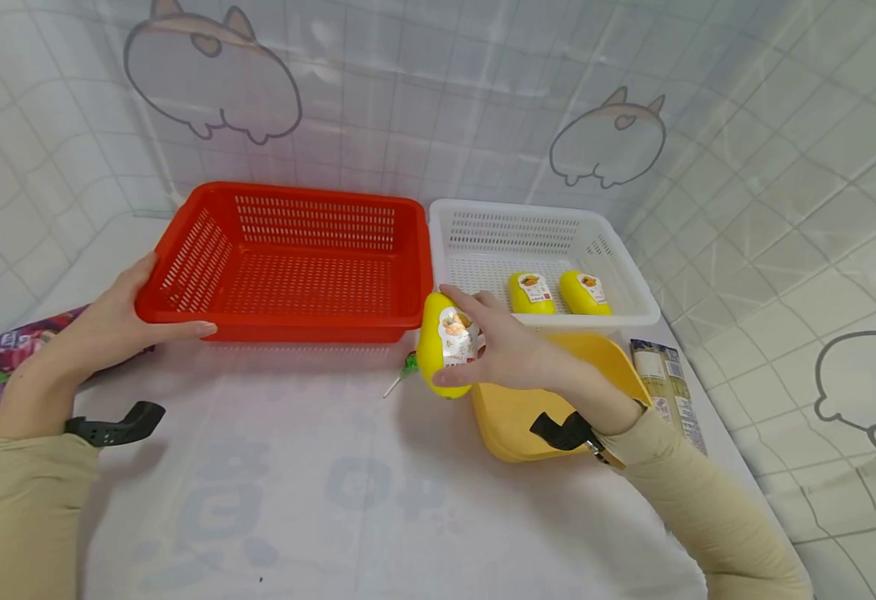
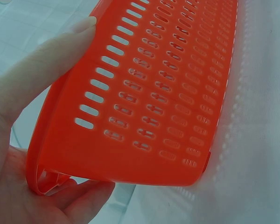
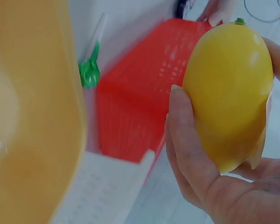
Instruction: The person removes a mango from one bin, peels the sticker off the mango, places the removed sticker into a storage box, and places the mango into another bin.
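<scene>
My right hand (image 1: 520, 348) grips a yellow mango-shaped container (image 1: 432, 342) with a printed label, held up in front of the gap between two baskets. In the right wrist view, the container (image 3: 228, 88) shows a small green stem, with fingers and thumb around its sides. My left hand (image 1: 103, 329) holds the front left corner of an empty red plastic basket (image 1: 287, 329). Its thumb lies along the rim and its other fingers curl around the corner, as the left wrist view shows on the basket wall (image 2: 130, 154). Two similar yellow containers (image 1: 529, 298) lie in the white basket (image 1: 475, 271).
A yellow bin (image 1: 508, 437) stands under my right forearm, in front of the white basket. A green-wrapped lollipop (image 1: 411, 363) lies near the held container. A purple package (image 1: 25, 346) is by my left wrist; another printed package (image 1: 663, 379) lies at the right edge.
</scene>
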Demonstrator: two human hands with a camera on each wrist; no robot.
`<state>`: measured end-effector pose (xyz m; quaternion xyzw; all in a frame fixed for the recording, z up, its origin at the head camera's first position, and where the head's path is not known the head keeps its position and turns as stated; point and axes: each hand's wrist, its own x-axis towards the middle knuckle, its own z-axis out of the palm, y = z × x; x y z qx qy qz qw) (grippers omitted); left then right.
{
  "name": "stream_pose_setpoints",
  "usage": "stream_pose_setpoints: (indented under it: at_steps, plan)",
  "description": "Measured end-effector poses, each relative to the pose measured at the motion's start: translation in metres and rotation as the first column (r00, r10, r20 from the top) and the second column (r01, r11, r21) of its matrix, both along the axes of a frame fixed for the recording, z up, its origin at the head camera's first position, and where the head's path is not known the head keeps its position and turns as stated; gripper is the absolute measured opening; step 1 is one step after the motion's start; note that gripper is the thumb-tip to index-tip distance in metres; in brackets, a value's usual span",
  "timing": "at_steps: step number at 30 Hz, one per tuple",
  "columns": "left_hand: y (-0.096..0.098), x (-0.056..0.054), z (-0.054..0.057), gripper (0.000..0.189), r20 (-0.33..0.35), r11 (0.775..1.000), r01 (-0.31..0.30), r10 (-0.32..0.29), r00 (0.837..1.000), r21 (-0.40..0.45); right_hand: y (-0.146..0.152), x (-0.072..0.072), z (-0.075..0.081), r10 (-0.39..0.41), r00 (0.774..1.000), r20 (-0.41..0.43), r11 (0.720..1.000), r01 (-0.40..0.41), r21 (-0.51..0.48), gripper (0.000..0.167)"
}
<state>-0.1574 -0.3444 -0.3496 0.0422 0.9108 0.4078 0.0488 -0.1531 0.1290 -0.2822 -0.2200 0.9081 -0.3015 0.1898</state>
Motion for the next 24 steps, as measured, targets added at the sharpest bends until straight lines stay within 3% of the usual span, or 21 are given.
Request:
stream_pose_setpoints:
  at_steps: [12, 19, 24]
  plan:
    - [-0.001, 0.002, 0.0, 0.102, 0.013, 1.0, -0.015, 0.015, 1.0, -0.016, -0.021, 0.024, -0.031, 0.057, 0.997, 0.051, 0.998, -0.055, -0.039, 0.107]
    - [0.0, 0.001, -0.001, 0.1, -0.002, 1.0, 0.002, -0.002, 1.0, 0.001, -0.027, 0.036, -0.054, 0.08, 0.996, 0.026, 0.994, -0.078, -0.071, 0.11]
    - [0.001, 0.001, -0.001, 0.099, -0.015, 1.0, 0.011, -0.01, 1.0, 0.022, -0.029, 0.045, -0.066, 0.075, 0.996, 0.052, 0.997, -0.073, -0.035, 0.107]
